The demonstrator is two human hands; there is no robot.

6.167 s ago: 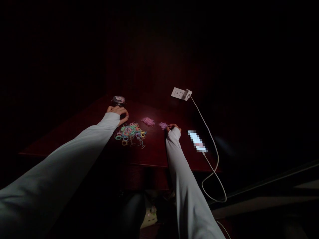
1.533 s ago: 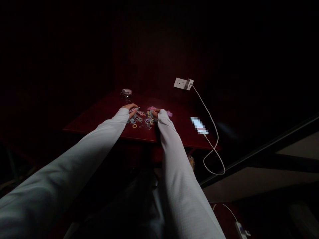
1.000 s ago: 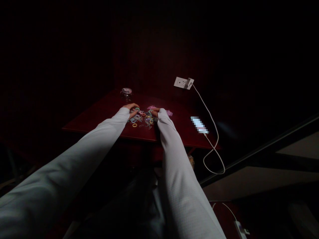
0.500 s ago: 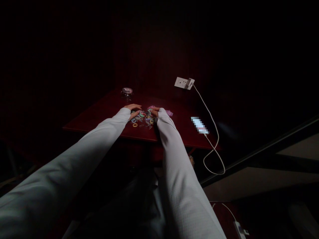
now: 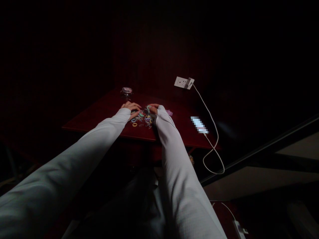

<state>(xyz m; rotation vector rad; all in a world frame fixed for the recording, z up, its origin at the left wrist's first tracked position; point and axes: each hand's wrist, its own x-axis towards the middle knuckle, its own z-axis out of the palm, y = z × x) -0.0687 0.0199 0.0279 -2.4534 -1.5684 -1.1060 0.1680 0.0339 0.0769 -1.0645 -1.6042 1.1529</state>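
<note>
A heap of small coloured hair ties [image 5: 141, 115] lies on the dark red table, mixed with thin pieces too small to make out. My left hand [image 5: 131, 109] rests at the heap's left side, fingers stretched apart over it and nothing visibly held. Across from it, my right hand [image 5: 154, 109] pinches a pale green hair tie [image 5: 149, 107] between thumb and fingers, slightly above the heap. One yellow hair tie [image 5: 135, 124] sits apart at the near edge of the heap. Partly hidden behind my right wrist is a purple cluster [image 5: 169, 113].
A clear jar with a lid [image 5: 126, 91] stands at the back left of the table [image 5: 99, 114]. To the right lies a lit phone [image 5: 199, 125], its white cable [image 5: 213, 122] looping past the table edge to a wall socket [image 5: 183, 82]. Surroundings are very dark.
My right hand has lifted slightly with the pale green hair tie and hides less of the heap's far side. The left hand's fingers have shifted a little and arched up.
</note>
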